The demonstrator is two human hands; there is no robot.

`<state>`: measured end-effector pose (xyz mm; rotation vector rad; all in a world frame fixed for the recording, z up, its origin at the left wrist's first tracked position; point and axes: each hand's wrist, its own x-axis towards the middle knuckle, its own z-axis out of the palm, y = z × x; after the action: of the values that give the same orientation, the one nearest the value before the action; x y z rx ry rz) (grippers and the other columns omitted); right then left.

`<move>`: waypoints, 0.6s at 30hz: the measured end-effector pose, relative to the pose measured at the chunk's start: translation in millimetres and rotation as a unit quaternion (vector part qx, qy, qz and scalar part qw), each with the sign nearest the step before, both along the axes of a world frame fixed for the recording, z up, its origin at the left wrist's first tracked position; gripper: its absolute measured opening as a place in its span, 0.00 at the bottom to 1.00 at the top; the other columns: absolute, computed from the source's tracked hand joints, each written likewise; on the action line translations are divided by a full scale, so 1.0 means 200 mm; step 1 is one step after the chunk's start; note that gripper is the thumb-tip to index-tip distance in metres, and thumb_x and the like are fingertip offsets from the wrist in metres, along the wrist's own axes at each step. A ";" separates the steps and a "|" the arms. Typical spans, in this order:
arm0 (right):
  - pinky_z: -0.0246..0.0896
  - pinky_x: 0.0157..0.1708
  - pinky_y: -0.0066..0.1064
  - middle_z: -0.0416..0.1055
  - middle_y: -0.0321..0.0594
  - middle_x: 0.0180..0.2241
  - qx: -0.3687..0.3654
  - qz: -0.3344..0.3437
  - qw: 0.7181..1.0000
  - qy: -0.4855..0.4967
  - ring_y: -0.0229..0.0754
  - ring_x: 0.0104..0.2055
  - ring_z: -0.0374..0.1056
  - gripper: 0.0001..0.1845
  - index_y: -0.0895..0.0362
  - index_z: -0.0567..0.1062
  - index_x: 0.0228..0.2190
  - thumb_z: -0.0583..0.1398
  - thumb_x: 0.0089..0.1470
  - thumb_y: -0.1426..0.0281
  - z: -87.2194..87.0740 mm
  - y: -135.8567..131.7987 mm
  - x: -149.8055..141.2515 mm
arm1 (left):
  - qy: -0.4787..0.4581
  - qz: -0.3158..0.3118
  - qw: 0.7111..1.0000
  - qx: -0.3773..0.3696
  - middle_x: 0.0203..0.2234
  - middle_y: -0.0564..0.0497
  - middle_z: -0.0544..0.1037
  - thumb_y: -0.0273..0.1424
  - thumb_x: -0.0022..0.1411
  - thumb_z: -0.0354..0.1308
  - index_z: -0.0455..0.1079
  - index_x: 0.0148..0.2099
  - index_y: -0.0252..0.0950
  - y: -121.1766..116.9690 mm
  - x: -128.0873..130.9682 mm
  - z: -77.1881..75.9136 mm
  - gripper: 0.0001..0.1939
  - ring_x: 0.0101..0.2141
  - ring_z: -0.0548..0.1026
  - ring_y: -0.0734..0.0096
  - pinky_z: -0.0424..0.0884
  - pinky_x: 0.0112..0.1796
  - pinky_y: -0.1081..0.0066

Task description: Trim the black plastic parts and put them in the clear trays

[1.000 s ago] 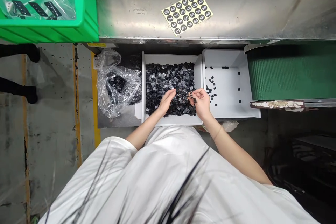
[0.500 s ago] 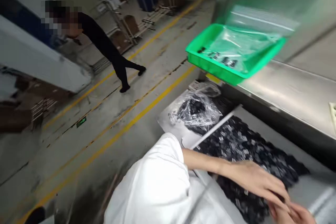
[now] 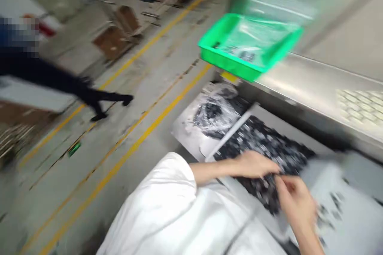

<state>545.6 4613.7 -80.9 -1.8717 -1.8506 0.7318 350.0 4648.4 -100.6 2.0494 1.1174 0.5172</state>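
Beyond black parts, the label sheet blurs illegibly.

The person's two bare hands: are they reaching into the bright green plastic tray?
No, the left hand and the right hand are close together over the pale plastic bin of small black pieces.

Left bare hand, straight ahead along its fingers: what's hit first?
Most likely the bare right hand, at its fingertips; blur hides any gap between them. Depth is unclear, so a lower path might meet the heaped small black pieces first.
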 end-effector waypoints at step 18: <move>0.54 0.20 0.27 0.71 0.32 0.24 0.059 -0.475 0.760 0.440 0.33 0.21 0.58 0.28 0.51 0.63 0.28 0.75 0.36 0.57 -0.30 -0.98 1.11 | -0.007 0.147 0.982 -0.118 0.45 0.45 0.86 0.46 0.73 0.48 0.81 0.44 0.38 -0.22 0.14 -0.25 0.24 0.48 0.81 0.57 0.72 0.55 0.62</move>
<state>768.4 4417.3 -141.5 -1.6094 -0.2563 0.8267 377.9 4605.1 -150.5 1.6848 1.4125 0.5126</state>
